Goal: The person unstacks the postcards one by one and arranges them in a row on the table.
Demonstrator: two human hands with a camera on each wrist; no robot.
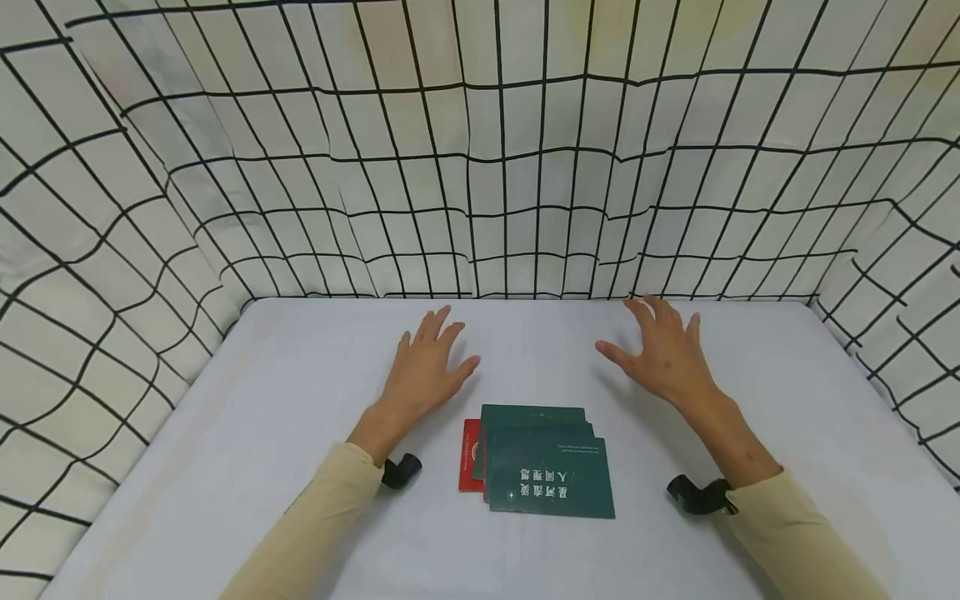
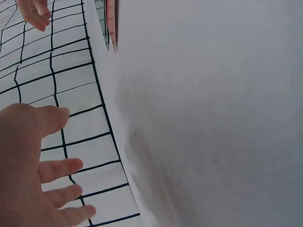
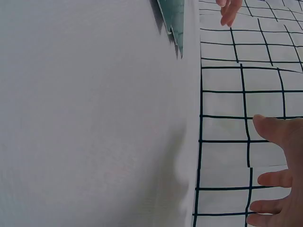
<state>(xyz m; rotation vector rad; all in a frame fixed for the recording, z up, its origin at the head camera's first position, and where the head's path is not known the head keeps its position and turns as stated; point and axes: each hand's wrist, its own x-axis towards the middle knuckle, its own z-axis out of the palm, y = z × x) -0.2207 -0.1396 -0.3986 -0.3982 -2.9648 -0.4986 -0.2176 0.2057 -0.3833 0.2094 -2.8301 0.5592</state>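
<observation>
A small stack of dark green booklets point(image 1: 551, 467) with white lettering lies on the white table point(image 1: 262, 433), partly covering a red booklet point(image 1: 469, 457). My left hand point(image 1: 425, 367) hovers just beyond the stack's left side, fingers spread and holding nothing. To the far right of the stack my right hand point(image 1: 663, 350) is likewise spread flat and empty. The left wrist view shows the left hand point(image 2: 33, 175) with straight fingers and the red booklet's edge point(image 2: 111, 23). In the right wrist view the right hand point(image 3: 279, 175) is spread, and the green booklets' edge point(image 3: 173, 19) shows at the top.
A white cloth with a black grid point(image 1: 480, 167) walls in the table at the back and both sides. Black wrist straps point(image 1: 701, 496) sit on both cream sleeves.
</observation>
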